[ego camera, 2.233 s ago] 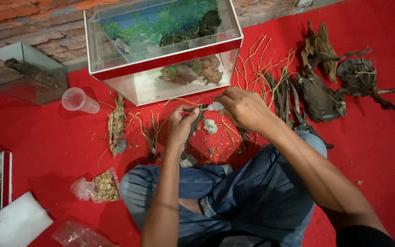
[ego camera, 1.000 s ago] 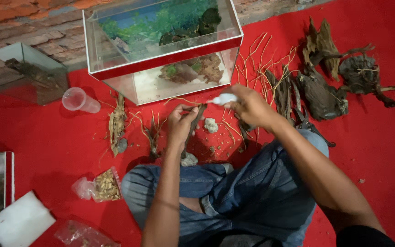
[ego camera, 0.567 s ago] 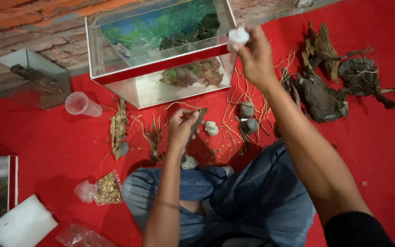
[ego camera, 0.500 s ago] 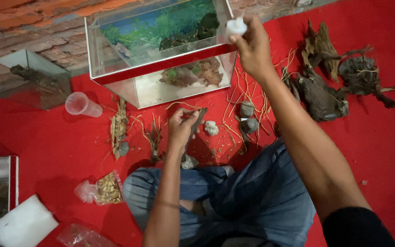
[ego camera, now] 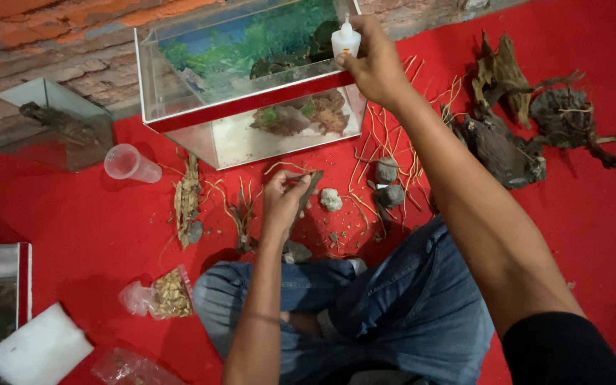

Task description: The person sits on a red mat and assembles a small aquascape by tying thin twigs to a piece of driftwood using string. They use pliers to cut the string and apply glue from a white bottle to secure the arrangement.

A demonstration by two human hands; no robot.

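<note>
Right hand (ego camera: 376, 68) pinching a small white bottle (ego camera: 346, 39) upright, nozzle up, at the glass tank (ego camera: 251, 107) rim, left hand (ego camera: 283, 203) fingers closed on a slim dark wood piece (ego camera: 311, 189), long axis slanting up and right over the red cloth (ego camera: 73, 221), grey stones (ego camera: 388, 182) just beside

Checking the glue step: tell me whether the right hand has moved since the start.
Yes. The right hand went from beside the left hand up to the tank rim, holding a small bottle.
</note>
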